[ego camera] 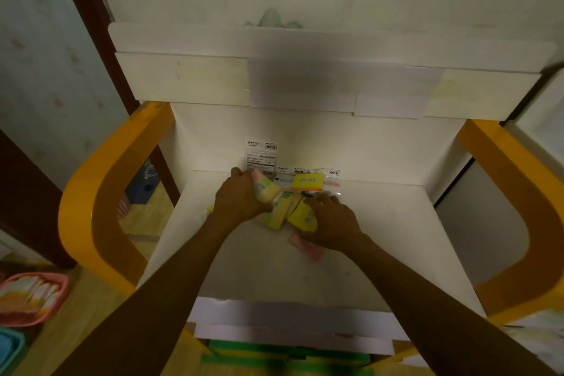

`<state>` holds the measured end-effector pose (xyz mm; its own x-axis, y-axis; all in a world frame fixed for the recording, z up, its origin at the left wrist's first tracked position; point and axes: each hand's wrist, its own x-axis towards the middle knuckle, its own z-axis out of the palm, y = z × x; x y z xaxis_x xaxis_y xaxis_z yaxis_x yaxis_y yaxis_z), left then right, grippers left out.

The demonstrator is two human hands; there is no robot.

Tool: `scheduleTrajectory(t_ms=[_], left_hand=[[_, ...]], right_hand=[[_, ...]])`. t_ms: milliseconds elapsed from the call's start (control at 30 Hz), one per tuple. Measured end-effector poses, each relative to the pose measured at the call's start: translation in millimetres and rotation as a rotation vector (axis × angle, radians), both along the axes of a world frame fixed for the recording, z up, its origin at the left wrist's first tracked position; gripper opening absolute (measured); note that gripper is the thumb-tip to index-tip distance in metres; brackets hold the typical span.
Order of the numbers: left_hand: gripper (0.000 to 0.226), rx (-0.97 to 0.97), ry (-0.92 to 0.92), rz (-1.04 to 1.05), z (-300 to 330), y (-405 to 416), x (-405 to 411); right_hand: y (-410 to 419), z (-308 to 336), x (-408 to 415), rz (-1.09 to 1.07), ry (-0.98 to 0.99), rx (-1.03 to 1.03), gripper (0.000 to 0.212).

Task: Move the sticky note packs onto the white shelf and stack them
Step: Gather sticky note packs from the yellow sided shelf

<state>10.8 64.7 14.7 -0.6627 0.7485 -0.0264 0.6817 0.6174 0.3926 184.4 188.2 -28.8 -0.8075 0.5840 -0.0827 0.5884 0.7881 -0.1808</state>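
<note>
Several sticky note packs in clear wrappers lie in a loose pile on the white shelf (381, 238). My left hand (239, 197) grips a pale yellow-green pack (268, 189) at the pile's left side. My right hand (332, 221) rests on a bright yellow pack (302, 215), fingers curled over it. Between them a pale yellow pack (279, 214) lies tilted. Behind the hands a yellow pack (307, 181) lies flat in its wrapper near the back wall. A pink pack (308, 247) pokes out under my right wrist.
The shelf has orange curved side frames (100, 192) (515, 192) and a white upper shelf (305, 70) overhanging the back. White packaging labels (261, 154) lean at the back wall. A pink basket (30, 299) of paper items sits on the floor at the left.
</note>
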Motion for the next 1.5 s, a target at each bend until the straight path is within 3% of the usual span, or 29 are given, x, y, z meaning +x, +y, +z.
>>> scheduleTrajectory(t_ms=[567, 700, 867, 1200, 1500], left_hand=[[0.08, -0.012, 0.079, -0.043, 26, -3, -1], [0.084, -0.013, 0.092, -0.063, 31, 4, 4], [0.083, 0.044, 0.153, -0.127, 49, 25, 15], [0.075, 0.195, 0.243, -0.28, 109, 79, 87], [0.089, 0.25, 0.283, -0.359, 160, 117, 204]], right_hand=[[0, -2, -2, 0.003, -0.071, 0.007, 0.075], [3, 21, 13, 0.002, -0.093, 0.014, 0.083], [17, 62, 38, -0.028, -0.017, 0.07, 0.079], [74, 149, 131, -0.196, 0.106, 0.147, 0.078], [109, 197, 259, -0.262, 0.273, 0.151, 0.078]])
